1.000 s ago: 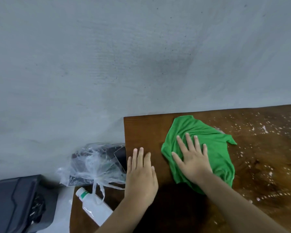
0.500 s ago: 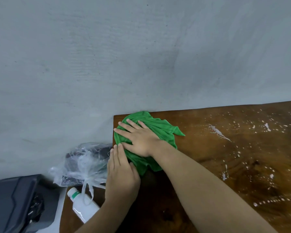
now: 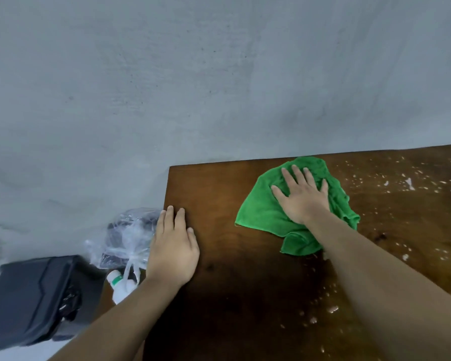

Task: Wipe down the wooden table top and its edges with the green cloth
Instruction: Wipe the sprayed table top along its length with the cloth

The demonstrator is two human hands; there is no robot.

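Right hand (image 3: 303, 198) flat on green cloth (image 3: 261, 212), wooden table (image 3: 219, 194)

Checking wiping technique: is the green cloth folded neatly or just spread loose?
Spread loose. The green cloth lies rumpled and irregular on the wooden table, with the right hand flat on it.

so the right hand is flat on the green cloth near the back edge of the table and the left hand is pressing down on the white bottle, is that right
Not quite. In the head view the left hand lies flat on the bare wooden table at its left edge, not on the white bottle, which lies lower, beside the table and untouched. The rest holds: the right hand is flat on the green cloth near the back edge.
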